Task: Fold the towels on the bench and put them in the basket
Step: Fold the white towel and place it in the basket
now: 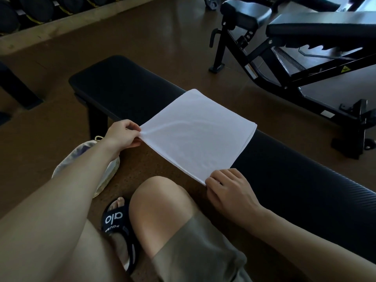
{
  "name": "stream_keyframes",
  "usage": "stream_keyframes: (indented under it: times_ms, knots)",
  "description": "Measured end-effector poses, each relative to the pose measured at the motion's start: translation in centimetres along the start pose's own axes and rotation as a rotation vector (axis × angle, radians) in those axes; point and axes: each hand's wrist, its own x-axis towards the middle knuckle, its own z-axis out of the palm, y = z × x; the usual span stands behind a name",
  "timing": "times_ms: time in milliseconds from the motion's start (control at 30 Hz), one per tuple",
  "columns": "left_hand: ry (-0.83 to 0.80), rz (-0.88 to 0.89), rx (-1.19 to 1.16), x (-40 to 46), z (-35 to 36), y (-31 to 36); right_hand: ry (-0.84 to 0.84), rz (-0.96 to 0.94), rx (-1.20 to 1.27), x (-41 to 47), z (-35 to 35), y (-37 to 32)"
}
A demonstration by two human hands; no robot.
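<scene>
A white towel [198, 132], folded into a layered square, lies across the black padded bench [122, 86], its near part hanging past the bench's front edge. My left hand [123, 135] pinches the towel's left corner. At the near corner my right hand [227, 188] grips the stacked layers with curled fingers. A pale fabric basket [109, 171] sits on the floor below my left forearm, mostly hidden by the arm.
An adjustable black weight bench [305, 47] stands at the back right. A rack of dark round weights [30, 9] runs along the top left. My knee [160, 204] and a black sandal [116, 218] are close to the bench's front edge.
</scene>
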Motion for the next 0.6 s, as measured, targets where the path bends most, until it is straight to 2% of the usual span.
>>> stream_keyframes:
  times_ms: [233, 433, 600]
  knots:
    - [-0.009, -0.012, 0.035, 0.5, 0.1, -0.2, -0.054, -0.153, -0.107, -0.6, 0.4, 1.0]
    - [0.001, -0.034, 0.004, 0.4, 0.1, 0.0, -0.055, -0.125, -0.063, -0.4, 0.5, 0.2]
    - [-0.002, -0.035, -0.017, 0.1, 0.0, 0.3, 0.006, -0.125, -0.179, -0.5, 1.7, 0.1]
